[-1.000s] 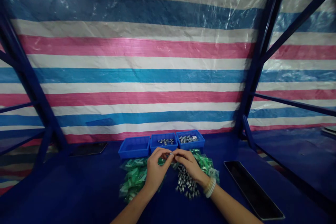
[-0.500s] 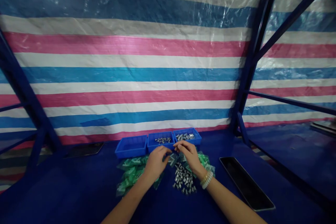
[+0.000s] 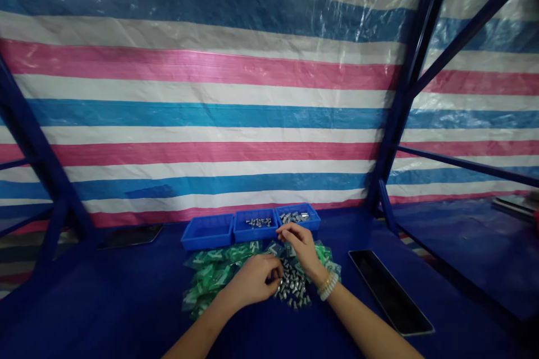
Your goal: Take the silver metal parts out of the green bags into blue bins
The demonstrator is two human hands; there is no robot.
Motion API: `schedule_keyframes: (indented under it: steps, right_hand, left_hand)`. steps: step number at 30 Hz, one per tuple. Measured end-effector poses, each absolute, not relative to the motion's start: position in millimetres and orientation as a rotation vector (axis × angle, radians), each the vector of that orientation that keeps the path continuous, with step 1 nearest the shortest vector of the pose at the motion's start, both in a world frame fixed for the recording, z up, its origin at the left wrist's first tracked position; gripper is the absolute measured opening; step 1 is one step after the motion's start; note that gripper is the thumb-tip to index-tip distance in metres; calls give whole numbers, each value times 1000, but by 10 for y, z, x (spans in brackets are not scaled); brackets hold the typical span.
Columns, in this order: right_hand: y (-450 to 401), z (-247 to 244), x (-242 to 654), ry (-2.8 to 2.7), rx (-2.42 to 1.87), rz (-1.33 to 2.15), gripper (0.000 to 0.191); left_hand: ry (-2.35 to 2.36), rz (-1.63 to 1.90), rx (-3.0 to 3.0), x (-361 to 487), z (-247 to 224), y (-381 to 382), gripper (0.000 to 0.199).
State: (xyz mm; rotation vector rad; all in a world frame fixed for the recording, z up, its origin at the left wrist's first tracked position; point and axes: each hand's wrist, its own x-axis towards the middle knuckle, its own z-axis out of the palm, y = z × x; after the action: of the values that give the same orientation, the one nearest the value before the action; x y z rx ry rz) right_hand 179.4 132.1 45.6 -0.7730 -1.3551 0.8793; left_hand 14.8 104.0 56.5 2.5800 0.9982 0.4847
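My left hand point(image 3: 257, 279) is at the left edge of a pile of small metal parts point(image 3: 293, 286), fingers curled together; what they hold, if anything, is hidden. My right hand point(image 3: 301, 244) is just in front of the right blue bin, thumb and fingertips pinched; anything between them is too small to tell. Green plastic packets point(image 3: 213, 275) lie left of and behind my left hand. More green packets point(image 3: 330, 258) lie under and beside my right wrist. A small clear packet point(image 3: 274, 248) lies between the two hands.
Behind the packets stand a blue bin point(image 3: 208, 233) with nothing visible inside, a middle bin point(image 3: 242, 234) and a right bin point(image 3: 314, 223), both with metal parts. A dark tablet point(image 3: 389, 291) lies right, a dark flat device point(image 3: 133, 235) back left. Blue posts point(image 3: 389, 146) rise behind.
My left hand has moved down, away from the small packet and toward the metal pile. My right hand stays pinched in nearly the same place. The view has shifted slightly.
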Motion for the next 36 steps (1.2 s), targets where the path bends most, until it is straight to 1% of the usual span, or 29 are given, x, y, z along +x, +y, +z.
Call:
schedule_keyframes:
  steps: [2,4,10,12,14,16,18,21,25,29,36]
  right_hand:
    - [1315,463,1793,-1358,-776,874,17]
    - [1312,467,1793,-1371,-781,864,17]
    - [1309,473,1796,-1398,-766,836,17]
    - [1306,470,1793,-1405,-772,824,17]
    - [1294,467,1780,-1439,-795,789,15]
    - [1271,467,1754,-1511,-805,716,14]
    - [1238,472,1723,-1614,-776,626,13]
    - [1188,483,1688,-1762,-680,506,18]
    - [1167,481,1683,-1857,-607,414,23]
    - [1185,478,1693,-1834,-631,433,20]
    - [1172,558,1693,-1752,-670,507,8]
  left_hand:
    - [1013,474,2585,160,569,1020,11]
    - [1045,460,2592,162,562,1017,9]
    - [1127,505,2537,104,519,1123,15]
    - [1154,627,2460,76,530,1181,16]
    - [1168,837,2321,47,557,1236,13]
    - [1157,1055,2133,21,591,1275,7]
    - [1120,1181,1940,3,619,1291,6]
    - [1022,1188,1729,2,632,1283,11]
    - [944,1175,1602,28,620,1267,18]
    - [932,1198,1568,26,639,1268,23]
    - [910,1214,1577,-5,656,1274,28]
